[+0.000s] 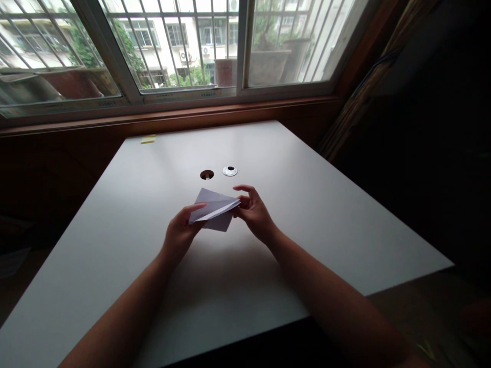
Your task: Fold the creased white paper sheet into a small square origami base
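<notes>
A folded sheet of white paper [215, 204] is held above the table between my two hands. My left hand [182, 227] grips its left end, the thumb lying on top and the other fingers underneath. At the pointed right end, my right hand [251, 209] pinches the paper's layers, with the index finger raised and bent away from it. One fold stands up along the middle, and a flap hangs down on the near side. Part of the fingers of my left hand is hidden beneath the paper.
The white table [307, 214] spreads under both arms. Beyond the paper are a round cable hole [207, 175] and a silvery ring-shaped cover [230, 171]. Yellow tape strips [148, 139] stick to the far left edge. A barred window [172, 46] lies behind the table.
</notes>
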The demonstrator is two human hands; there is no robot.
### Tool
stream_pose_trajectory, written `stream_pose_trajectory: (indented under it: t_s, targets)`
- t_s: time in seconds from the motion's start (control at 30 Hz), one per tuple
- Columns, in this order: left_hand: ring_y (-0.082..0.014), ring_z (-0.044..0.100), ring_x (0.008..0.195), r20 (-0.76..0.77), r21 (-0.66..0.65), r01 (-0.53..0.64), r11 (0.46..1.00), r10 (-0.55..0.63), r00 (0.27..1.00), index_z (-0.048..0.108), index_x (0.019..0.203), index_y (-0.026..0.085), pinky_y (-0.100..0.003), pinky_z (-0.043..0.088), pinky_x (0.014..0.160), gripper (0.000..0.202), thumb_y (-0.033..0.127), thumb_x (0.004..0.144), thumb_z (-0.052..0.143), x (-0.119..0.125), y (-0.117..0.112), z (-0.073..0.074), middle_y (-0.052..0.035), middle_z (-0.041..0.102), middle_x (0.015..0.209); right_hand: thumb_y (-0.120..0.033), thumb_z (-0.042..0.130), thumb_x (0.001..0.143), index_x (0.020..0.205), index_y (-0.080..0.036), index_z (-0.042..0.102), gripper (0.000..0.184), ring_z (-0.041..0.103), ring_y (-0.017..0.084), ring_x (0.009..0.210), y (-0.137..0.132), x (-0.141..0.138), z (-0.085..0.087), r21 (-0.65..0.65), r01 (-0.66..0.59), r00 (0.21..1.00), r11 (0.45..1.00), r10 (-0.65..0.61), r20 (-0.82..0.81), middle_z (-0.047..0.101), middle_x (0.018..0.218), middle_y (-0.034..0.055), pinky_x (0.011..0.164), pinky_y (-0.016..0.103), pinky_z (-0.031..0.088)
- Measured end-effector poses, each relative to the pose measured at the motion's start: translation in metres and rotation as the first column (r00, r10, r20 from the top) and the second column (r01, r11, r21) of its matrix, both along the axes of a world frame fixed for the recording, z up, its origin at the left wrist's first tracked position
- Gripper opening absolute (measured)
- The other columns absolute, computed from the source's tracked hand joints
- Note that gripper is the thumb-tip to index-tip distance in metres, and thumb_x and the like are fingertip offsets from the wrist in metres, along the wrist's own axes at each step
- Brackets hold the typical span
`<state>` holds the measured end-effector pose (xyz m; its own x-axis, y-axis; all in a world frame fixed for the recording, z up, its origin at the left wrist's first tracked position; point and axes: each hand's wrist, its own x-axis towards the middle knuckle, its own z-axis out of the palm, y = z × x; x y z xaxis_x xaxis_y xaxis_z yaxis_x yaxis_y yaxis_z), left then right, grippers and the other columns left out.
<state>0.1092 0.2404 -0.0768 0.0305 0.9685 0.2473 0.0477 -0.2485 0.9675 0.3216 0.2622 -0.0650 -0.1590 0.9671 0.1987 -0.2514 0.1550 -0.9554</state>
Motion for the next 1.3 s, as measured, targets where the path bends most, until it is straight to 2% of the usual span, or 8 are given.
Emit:
stream_pose_trajectory:
  t_s: [0.1,0.17,0.3,0.43,0.73,0.93,1.17,1.3]
  targets:
    - [-0.0226,0.066,0.085,0.023,-0.117,0.192,0.974,-0.191,0.981,0.062,0.122,0.023,-0.033,0.057,0.069,0.053,0.032,0.073,0.078,0.001,0.001,-0.001,-0.0093,0.069,0.107,-0.032,0.077,0.073,0.116,-0.026,0.048,0.052,0.056,0.012,0.063,0.000,0.001,0.000,-0.021,-0.008,1.000,1.000,0.008,0.013,0.060,0.071,-0.0056,0.060,0.027,0.046]
    - [-0.0241,0.065,0.089,0.021,-0.142,0.257,0.956,-0.257,0.966,0.059,0.126,0.024,-0.034,0.057,0.071,0.058,0.031,0.071,0.078,0.001,0.000,-0.001,-0.0102,0.067,0.111,-0.030,0.076,0.074,0.119,-0.026,0.046,0.053,0.059,0.014,0.067,0.000,0.001,-0.001,-0.027,-0.038,0.999,0.999,0.039,0.019,0.062,0.074,-0.0047,0.064,0.028,0.047]
    - [-0.0233,0.064,0.093,0.064,-0.136,0.241,0.961,-0.234,0.970,0.055,0.131,0.026,-0.031,0.054,0.076,0.061,0.034,0.074,0.076,0.000,-0.002,0.000,-0.0091,0.065,0.113,-0.025,0.074,0.075,0.121,-0.027,0.045,0.054,0.061,0.015,0.072,0.000,0.002,-0.005,-0.024,-0.116,0.992,0.993,0.116,0.041,0.062,0.074,-0.0047,0.068,0.029,0.048]
    - [-0.0207,0.064,0.090,0.097,-0.084,0.147,0.986,-0.139,0.986,0.061,0.125,0.026,-0.028,0.052,0.074,0.046,0.037,0.081,0.070,-0.001,-0.002,-0.002,-0.0074,0.067,0.108,-0.024,0.073,0.076,0.121,-0.027,0.046,0.052,0.061,0.016,0.073,-0.002,0.002,-0.007,-0.007,-0.160,0.983,0.987,0.160,0.089,0.061,0.073,-0.0044,0.068,0.030,0.050]
    - [-0.0198,0.063,0.088,-0.085,-0.003,0.051,0.999,-0.051,0.995,0.073,0.102,0.021,-0.028,0.049,0.075,0.024,0.034,0.082,0.070,0.000,0.001,-0.004,-0.0061,0.071,0.098,-0.027,0.065,0.084,0.115,-0.030,0.054,0.033,0.055,0.013,0.064,-0.002,0.004,-0.009,0.075,-0.109,0.962,0.991,0.086,0.259,0.062,0.081,-0.0020,0.057,0.026,0.045]
    - [-0.0185,0.064,0.086,-0.066,-0.025,0.112,0.993,-0.113,0.991,0.069,0.102,0.019,-0.028,0.049,0.073,0.025,0.032,0.081,0.072,0.000,0.002,-0.006,-0.0056,0.070,0.094,-0.029,0.063,0.086,0.111,-0.028,0.058,0.026,0.051,0.011,0.060,0.000,0.003,-0.013,0.082,-0.090,0.953,0.993,0.062,0.296,0.064,0.086,-0.0006,0.054,0.024,0.041]
    - [-0.0129,0.056,0.069,-0.069,-0.117,0.329,0.937,-0.338,0.939,0.056,0.131,0.023,-0.022,0.042,0.059,0.049,0.033,0.084,0.068,0.005,-0.002,-0.006,-0.0001,0.058,0.078,-0.032,0.065,0.085,0.118,-0.028,0.052,0.035,0.054,0.013,0.063,-0.001,0.001,-0.009,0.057,-0.091,0.956,0.994,0.071,0.286,0.067,0.085,0.0000,0.057,0.026,0.042]
    - [-0.0118,0.051,0.065,-0.076,-0.116,0.327,0.938,-0.337,0.939,0.049,0.138,0.024,-0.021,0.039,0.058,0.057,0.033,0.084,0.068,0.006,-0.004,-0.006,0.0017,0.052,0.074,-0.036,0.070,0.082,0.113,-0.026,0.053,0.037,0.058,0.014,0.068,0.000,0.000,-0.011,0.062,-0.077,0.960,0.995,0.057,0.273,0.067,0.083,0.0001,0.061,0.028,0.045]
